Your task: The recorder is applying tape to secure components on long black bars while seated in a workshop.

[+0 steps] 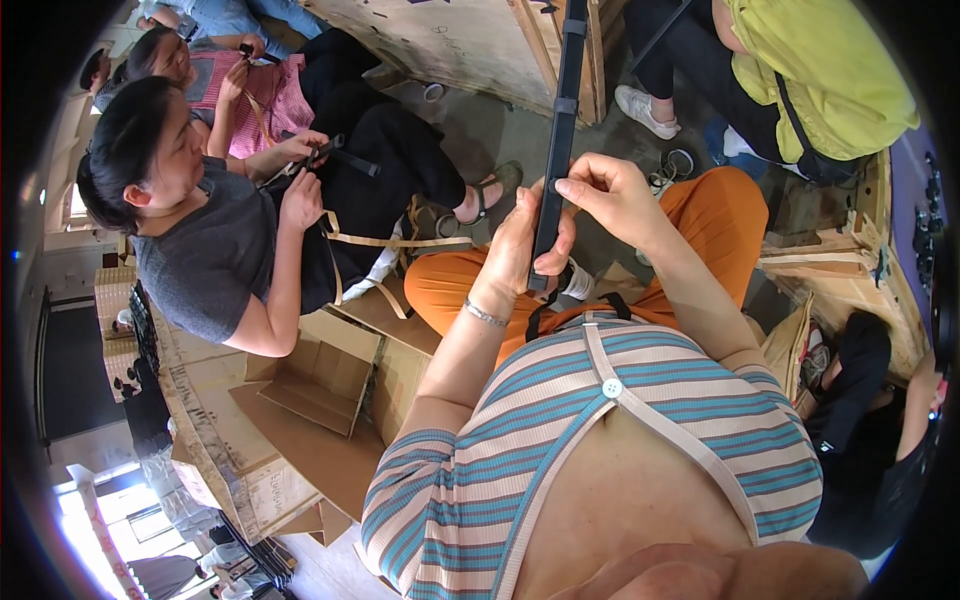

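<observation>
From my remote seat I see one long black strap (pixel 567 70) running away from the wearer's lap, its far end leaving my view. I count two cross bands on its upper stretch. The left hand (pixel 522 235) has its fingers closed around the lower end; the right hand (pixel 615 200) has its thumb against the right edge, forefinger bent close by. Both hands cover part of the strap.

Orange trousers (pixel 710 210) flank the work. I make out two wooden crates crowding it: a far crate (pixel 430 45), whose right corner post stands behind the strap, and a right crate (pixel 835 264) beside the knee. One open cardboard box (pixel 300 385) sits by the wearer's left side, flaps spread; inside I see brown cardboard panels, the deeper part being unclear.

At left, a co-worker in a grey shirt (pixel 215 240) grips a black piece (pixel 355 163), with tan strips (pixel 395 241) trailing off that lap. Another co-worker in a yellow-green top (pixel 825 75) sits beyond the right crate.
</observation>
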Demonstrator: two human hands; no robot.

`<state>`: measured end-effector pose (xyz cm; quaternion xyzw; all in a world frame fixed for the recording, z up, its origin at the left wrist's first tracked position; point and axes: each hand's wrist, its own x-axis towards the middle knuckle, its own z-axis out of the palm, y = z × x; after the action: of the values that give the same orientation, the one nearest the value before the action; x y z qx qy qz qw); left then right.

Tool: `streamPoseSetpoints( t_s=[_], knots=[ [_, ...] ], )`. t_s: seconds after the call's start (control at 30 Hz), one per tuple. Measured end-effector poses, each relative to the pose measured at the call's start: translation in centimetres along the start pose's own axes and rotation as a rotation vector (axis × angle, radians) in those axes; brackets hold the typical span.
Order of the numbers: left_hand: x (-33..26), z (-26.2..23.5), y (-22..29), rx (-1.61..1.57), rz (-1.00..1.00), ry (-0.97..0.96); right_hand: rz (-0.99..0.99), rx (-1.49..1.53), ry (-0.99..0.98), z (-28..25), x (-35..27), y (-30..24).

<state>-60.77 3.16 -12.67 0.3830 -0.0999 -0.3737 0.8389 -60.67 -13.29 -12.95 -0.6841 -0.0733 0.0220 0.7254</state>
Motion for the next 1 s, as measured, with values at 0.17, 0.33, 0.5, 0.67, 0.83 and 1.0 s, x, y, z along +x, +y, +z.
streamPoseSetpoints(
  t_s=[0.17,0.33,0.5,0.67,0.83,1.0],
  knots=[
    [0.1,0.2,-0.1,0.005,0.010,-0.003,0.019,-0.033,0.027,0.2,0.0,0.2],
    [0.1,0.1,-0.5,0.134,0.041,0.066,0.104,-0.007,0.149,0.9,-0.1,0.4],
    [-0.1,-0.1,-0.3,0.149,0.046,0.086,0.124,-0.116,0.140,0.7,0.6,1.5],
    [-0.4,0.7,0.6,0.165,0.054,0.065,0.012,0.320,-0.152,0.0,1.3,-0.1],
    [-0.2,1.0,1.5,0.325,0.159,0.009,-0.069,0.290,-0.140,0.6,1.0,-1.9],
    [-0.1,1.9,1.1,0.980,0.270,0.540,-0.081,0.077,-0.124,0.7,1.5,-1.8]
  ],
)
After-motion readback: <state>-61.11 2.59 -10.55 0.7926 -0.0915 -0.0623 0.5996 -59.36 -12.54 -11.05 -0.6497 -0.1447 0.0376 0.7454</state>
